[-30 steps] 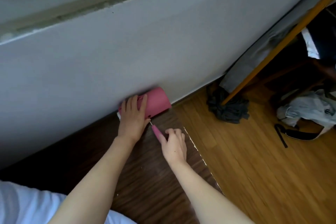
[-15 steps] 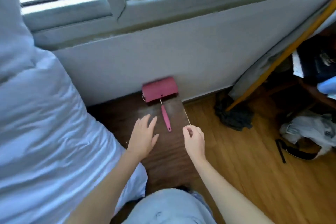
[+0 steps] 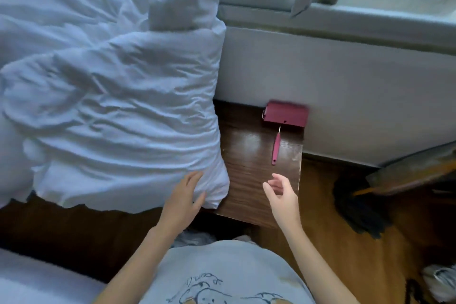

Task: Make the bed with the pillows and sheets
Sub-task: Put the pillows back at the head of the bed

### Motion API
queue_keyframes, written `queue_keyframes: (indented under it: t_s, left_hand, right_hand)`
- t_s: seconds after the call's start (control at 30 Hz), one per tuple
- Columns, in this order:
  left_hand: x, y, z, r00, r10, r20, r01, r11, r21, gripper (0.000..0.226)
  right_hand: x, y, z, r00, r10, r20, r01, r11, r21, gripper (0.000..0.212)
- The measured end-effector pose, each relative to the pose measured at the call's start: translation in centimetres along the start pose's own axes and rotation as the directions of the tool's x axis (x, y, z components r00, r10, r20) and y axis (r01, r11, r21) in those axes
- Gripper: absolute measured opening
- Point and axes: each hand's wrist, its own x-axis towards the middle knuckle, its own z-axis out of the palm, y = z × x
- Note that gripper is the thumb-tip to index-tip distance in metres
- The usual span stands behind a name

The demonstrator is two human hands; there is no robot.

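white duvet (image 3: 111,96) lay bunched at left, corner hanging over dark table (image 3: 249,180). left hand (image 3: 183,196) flat on corner, fingers loose. right hand (image 3: 281,192) empty, half curled. pink roller (image 3: 285,118) far by wall. pulling duvet might knock roller.

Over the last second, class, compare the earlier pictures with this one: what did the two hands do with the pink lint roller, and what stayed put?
Both hands let go of the lint roller and drew back. The left hand now reaches open toward the white duvet; the right hand hovers loosely curled and empty over the dark wooden board. The roller stayed against the wall, handle pointing at the person.
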Motion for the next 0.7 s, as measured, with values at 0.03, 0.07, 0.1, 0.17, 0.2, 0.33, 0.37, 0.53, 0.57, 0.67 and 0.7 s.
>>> queue_keyframes:
  t_s: [0.03, 0.07, 0.1, 0.17, 0.2, 0.33, 0.37, 0.53, 0.57, 0.67, 0.7]
  left_hand:
    - [-0.6, -0.8, -1.0, 0.999, -0.023, -0.039, 0.022, 0.999, -0.026, 0.051]
    - [-1.1, -1.6, -2.0, 0.996, -0.050, -0.078, 0.046, 0.997, -0.055, 0.051]
    - [-1.4, -2.4, -3.0, 0.990, -0.084, -0.116, 0.074, 0.994, -0.085, 0.051]
    - [-1.9, -4.0, -5.1, 0.971, -0.153, -0.182, 0.127, 0.980, -0.150, 0.052]
    - [-2.0, -4.9, -6.2, 0.961, -0.178, -0.214, 0.141, 0.974, -0.179, 0.052]
    - [-2.2, -9.2, -10.0, 0.917, -0.260, -0.302, 0.180, 0.947, -0.267, 0.052]
    - [-2.2, -10.5, -11.0, 0.911, -0.273, -0.309, 0.183, 0.939, -0.290, 0.053]
    - [-2.9, -20.0, -16.5, 0.904, -0.272, -0.330, 0.157, 0.929, -0.336, 0.053]
    - [-3.5, -22.4, -17.8, 0.904, -0.277, -0.327, 0.162, 0.928, -0.337, 0.052]
    - [-5.8, -30.1, -22.5, 0.904, -0.290, -0.315, 0.199, 0.936, -0.290, 0.050]
    - [-6.9, -32.4, -24.1, 0.900, -0.300, -0.317, 0.216, 0.937, -0.273, 0.049]
  right_hand:
    - [-0.3, -0.4, 0.7, 1.000, -0.014, 0.022, 0.014, 1.000, -0.004, 0.036]
    - [-0.6, -0.9, 1.4, 0.999, -0.028, 0.046, 0.028, 1.000, -0.009, 0.036]
    - [-0.9, -1.4, 2.2, 0.996, -0.044, 0.072, 0.045, 0.999, -0.016, 0.038]
    - [-1.3, -2.9, 4.0, 0.988, -0.084, 0.129, 0.090, 0.995, -0.038, 0.041]
    - [-1.4, -3.9, 5.1, 0.981, -0.114, 0.154, 0.124, 0.991, -0.052, 0.042]
    - [-2.2, -7.8, 10.4, 0.946, -0.230, 0.231, 0.254, 0.964, -0.082, 0.046]
    - [-2.5, -8.7, 12.0, 0.937, -0.255, 0.239, 0.280, 0.957, -0.079, 0.046]
    - [-5.0, -13.8, 22.9, 0.874, -0.412, 0.259, 0.448, 0.888, -0.101, 0.044]
    - [-6.0, -14.9, 25.5, 0.856, -0.444, 0.265, 0.482, 0.871, -0.099, 0.045]
    - [-9.5, -18.5, 33.9, 0.804, -0.510, 0.306, 0.554, 0.829, -0.075, 0.048]
    - [-10.7, -19.7, 36.6, 0.787, -0.522, 0.330, 0.569, 0.820, -0.062, 0.047]
